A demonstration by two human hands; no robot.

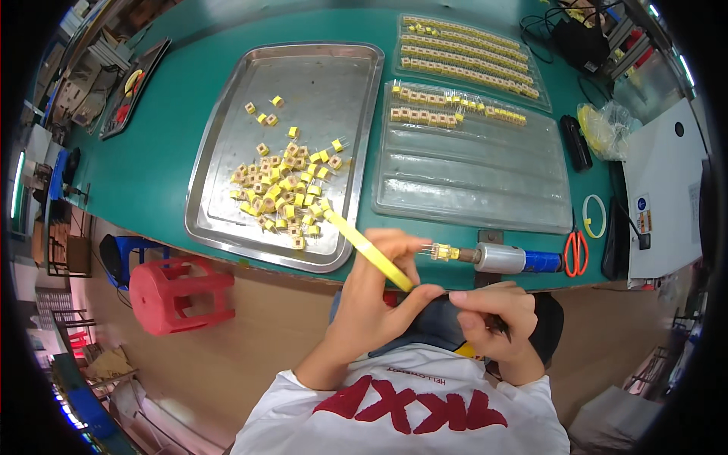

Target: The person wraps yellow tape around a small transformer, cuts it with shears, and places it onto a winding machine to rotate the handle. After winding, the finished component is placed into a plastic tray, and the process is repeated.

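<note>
Extending beyond the left grip (368, 297) and right grip (502, 305), the green desk (152, 174) is carrying the work. Ahead and left of the left grip, a metal tray (326, 83) is holding loose yellow components (280, 186). Ahead of the right grip, a clear plastic tray (470, 171) is holding others in rows. Just ahead of the same grip, a silver-and-blue cylinder (506, 258) is lying near the desk's edge. The left grip is pinching a yellow band (371, 249), apparently tape. The right grip, fingertips drawn together beside the left thumb, is holding a slim dark tool (501, 326); whether it is also pinching the band, I cannot tell. A single component (446, 252) is sitting at the cylinder's left end. In my judgement, the step in hand is preparing tape; the next move is calling for a steady, freed band end.
</note>
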